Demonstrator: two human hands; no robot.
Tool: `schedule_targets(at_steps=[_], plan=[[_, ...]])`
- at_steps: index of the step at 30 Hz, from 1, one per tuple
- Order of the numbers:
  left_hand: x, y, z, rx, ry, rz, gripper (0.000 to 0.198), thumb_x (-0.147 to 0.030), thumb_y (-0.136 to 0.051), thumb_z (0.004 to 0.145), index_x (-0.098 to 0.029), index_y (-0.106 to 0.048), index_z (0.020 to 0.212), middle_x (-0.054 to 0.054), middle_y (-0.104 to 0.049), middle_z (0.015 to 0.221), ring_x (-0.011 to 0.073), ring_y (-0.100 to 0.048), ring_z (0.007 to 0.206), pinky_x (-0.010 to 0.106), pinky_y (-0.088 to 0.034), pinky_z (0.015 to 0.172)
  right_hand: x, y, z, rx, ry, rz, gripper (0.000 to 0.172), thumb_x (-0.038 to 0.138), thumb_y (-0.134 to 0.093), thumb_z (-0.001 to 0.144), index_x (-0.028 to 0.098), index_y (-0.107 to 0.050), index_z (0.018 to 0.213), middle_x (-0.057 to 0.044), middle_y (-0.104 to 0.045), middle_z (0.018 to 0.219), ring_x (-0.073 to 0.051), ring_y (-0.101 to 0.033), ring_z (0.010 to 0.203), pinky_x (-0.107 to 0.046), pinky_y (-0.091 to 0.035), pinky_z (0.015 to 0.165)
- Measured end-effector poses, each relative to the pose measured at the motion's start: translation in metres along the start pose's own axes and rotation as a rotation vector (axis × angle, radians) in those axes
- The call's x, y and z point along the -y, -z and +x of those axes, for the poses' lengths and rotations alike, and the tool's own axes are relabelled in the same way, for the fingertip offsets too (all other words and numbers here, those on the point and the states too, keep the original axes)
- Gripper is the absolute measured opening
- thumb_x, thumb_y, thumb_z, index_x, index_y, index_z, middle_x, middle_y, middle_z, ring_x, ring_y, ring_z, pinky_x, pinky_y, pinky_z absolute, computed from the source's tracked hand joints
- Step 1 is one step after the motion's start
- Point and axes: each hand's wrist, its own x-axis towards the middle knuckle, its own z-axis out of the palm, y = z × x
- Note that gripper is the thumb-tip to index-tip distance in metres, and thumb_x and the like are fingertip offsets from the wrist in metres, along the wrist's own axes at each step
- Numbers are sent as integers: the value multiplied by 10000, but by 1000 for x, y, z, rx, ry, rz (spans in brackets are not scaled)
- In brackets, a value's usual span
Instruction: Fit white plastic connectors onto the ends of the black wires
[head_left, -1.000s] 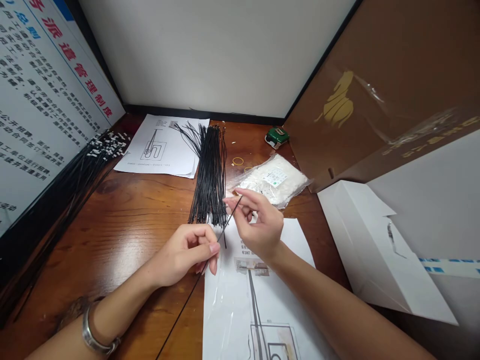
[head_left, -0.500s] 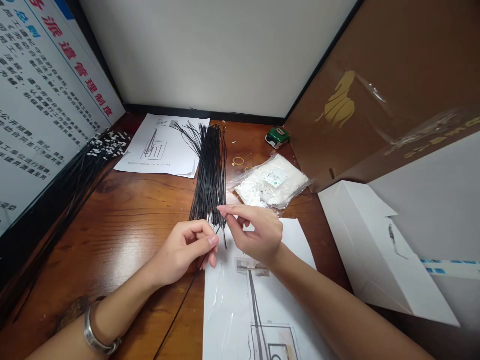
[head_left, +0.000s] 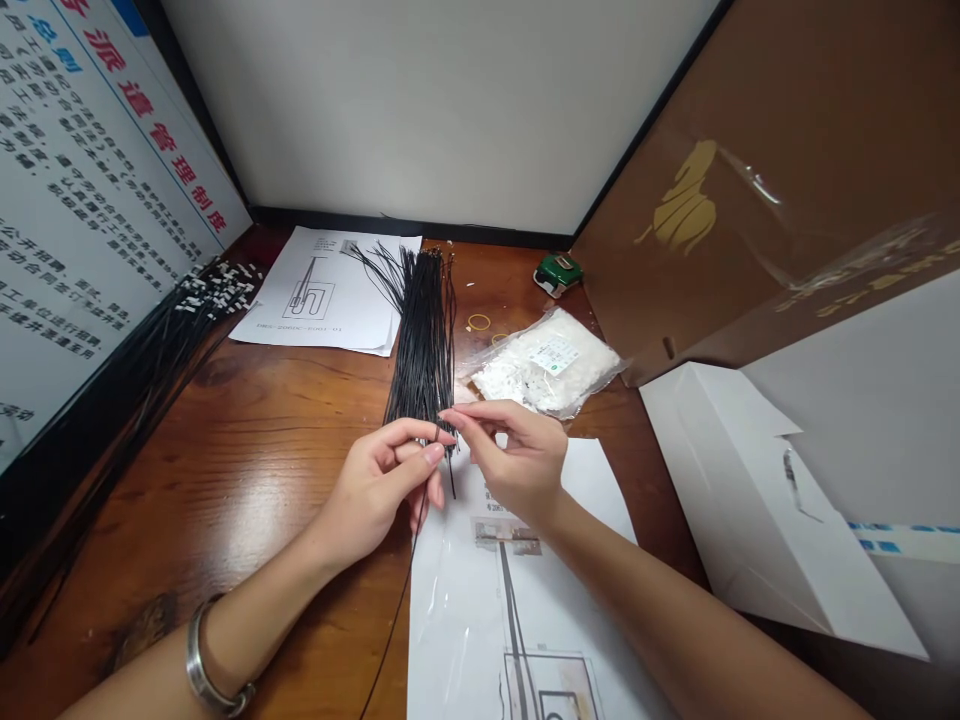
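My left hand pinches a thin black wire between thumb and index finger, and the wire trails down past the frame's lower edge. My right hand has its thumb and index finger pressed together at the wire's upper end, close to my left index fingertip. Any small part at that end is too tiny to make out. Just beyond my fingers lies a thick bundle of black wires, with one loose end hanging out toward me. Below both hands rests a printed drawing sheet.
A clear bag of white parts lies right of the bundle. Behind it are a green tape measure and rubber bands. White-tipped black wires lie left, near another drawing sheet. A brown box stands right.
My left hand has moved up and right, bringing its fingertips against those of my right hand. The trailing wire has swung to the right. The bundle has stayed put.
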Motion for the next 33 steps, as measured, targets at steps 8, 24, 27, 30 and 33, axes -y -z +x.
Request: schedule_targets(at_steps=[8,24,27,30,33], plan=[[2,2,3,-120,-49,-22,223,-350,-685,811,-139,-623,849,20,-671,743,99,-613,550,217,-526,546,0,-1,1,91,-203,232,146,126,-670,779,237,-753,826,-14,-741,766,-72,-530,441,-227,-426,368],[6,5,2,-173,-76,44,184,-325,-685,812,-149,-637,833,-5,-661,684,64,-531,458,181,-432,456,-1,0,2,156,-72,194,140,107,-671,781,234,-726,795,-18,-746,780,-153,-679,702,-271,-524,528],[5,4,2,-197,-87,69,180,-320,-681,813,-146,-643,835,8,-671,725,70,-537,475,195,-447,475,1,0,1,167,-89,177,117,131,-673,784,229,-730,812,-25,-747,793,-154,-676,689,-275,-525,519],[4,2,2,-241,-96,123,185,-321,-682,803,-142,-645,830,7,-663,701,75,-534,466,202,-443,471,1,0,0,160,-143,183,100,151,-668,790,224,-730,817,-23,-747,769,-142,-661,631,-271,-524,505],[2,0,2,-266,-97,175,179,-312,-676,802,-139,-651,840,8,-660,690,79,-541,469,204,-445,474,1,-1,-1,153,-161,197,101,142,-673,783,223,-728,808,-22,-749,770,-138,-664,627,-270,-534,518]])
